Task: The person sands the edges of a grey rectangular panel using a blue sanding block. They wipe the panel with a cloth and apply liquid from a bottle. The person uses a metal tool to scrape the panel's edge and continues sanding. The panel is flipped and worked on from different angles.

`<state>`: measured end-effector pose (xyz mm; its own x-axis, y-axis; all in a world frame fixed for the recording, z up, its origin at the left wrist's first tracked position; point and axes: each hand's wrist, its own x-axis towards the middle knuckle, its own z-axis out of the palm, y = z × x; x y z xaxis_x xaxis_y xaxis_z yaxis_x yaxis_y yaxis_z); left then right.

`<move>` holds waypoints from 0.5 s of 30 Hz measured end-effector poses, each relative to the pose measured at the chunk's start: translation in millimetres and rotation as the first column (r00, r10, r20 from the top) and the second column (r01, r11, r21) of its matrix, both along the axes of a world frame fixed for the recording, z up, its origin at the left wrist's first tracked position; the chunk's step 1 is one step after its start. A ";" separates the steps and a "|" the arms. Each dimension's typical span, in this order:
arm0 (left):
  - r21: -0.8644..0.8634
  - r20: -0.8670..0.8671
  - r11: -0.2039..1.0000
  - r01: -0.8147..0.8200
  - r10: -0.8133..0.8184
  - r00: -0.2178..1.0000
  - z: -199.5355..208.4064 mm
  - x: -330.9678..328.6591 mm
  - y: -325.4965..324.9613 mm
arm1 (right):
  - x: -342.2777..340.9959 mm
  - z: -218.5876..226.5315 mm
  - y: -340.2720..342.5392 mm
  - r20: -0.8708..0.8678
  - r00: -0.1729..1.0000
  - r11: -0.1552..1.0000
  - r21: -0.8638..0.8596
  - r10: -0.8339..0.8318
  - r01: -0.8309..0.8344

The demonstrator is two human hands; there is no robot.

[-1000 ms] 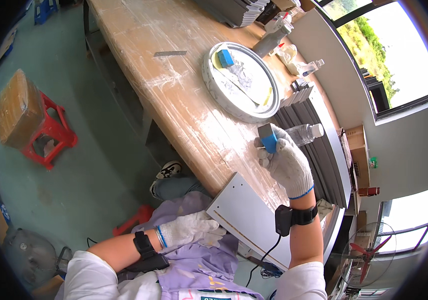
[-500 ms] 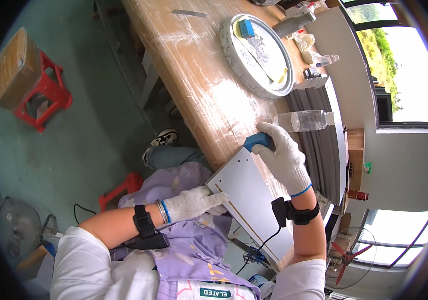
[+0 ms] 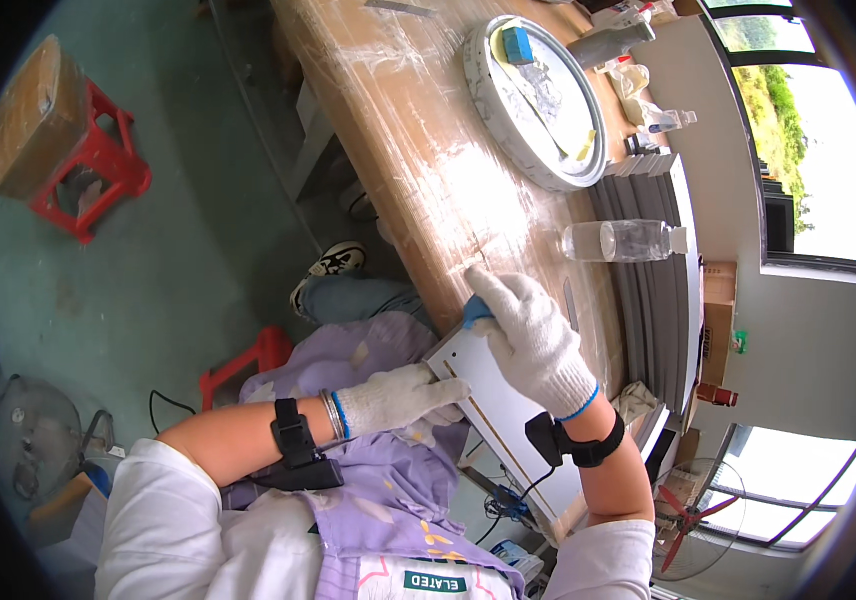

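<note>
My right hand (image 3: 533, 345), in a white knit glove, is closed around a small blue block (image 3: 477, 311), much of which the fingers hide. It holds the block against the far left end of a white board (image 3: 508, 430) with small holes and a narrow brown groove. The board leans at the table edge, close to my body. My gloved left hand (image 3: 398, 398) grips the board's near left edge, fingers lying over the top face.
On the wooden table (image 3: 388, 130) stands a round white lid or tray (image 3: 483, 100) with another blue block (image 3: 517, 46). A clear bottle (image 3: 623, 241) lies beside stacked grey panels (image 3: 648, 300). A red stool (image 3: 113, 170) bearing a carton stands at left.
My right hand has slid left along the board's far edge with the blue block, and its wrist has turned. My left hand keeps its grip on the board. The view has shifted slightly.
</note>
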<state>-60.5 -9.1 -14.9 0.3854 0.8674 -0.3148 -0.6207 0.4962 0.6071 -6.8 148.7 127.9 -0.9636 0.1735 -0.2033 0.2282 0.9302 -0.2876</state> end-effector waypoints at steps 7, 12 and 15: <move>-0.014 -0.033 1.000 -0.018 0.018 0.999 12.0 -6.1 -0.3 | 7.5 -1.2 -13.3 -0.018 0.999 0.996 0.083 0.033 -0.031; -0.012 -0.050 0.999 -0.030 0.029 0.998 0.4 2.8 -1.2 | 2.8 -1.4 -7.7 0.022 0.999 0.983 0.177 0.040 -0.044; 0.019 -0.073 0.999 -0.042 0.043 0.996 1.4 1.7 0.2 | 6.5 -2.2 -10.2 0.000 1.000 0.990 0.141 0.026 -0.026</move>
<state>-58.8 -9.0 -13.5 0.3243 0.8882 -0.3256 -0.5943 0.4591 0.6603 -0.3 138.5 125.7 -0.9685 0.1749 -0.1772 0.2028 0.9671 -0.1539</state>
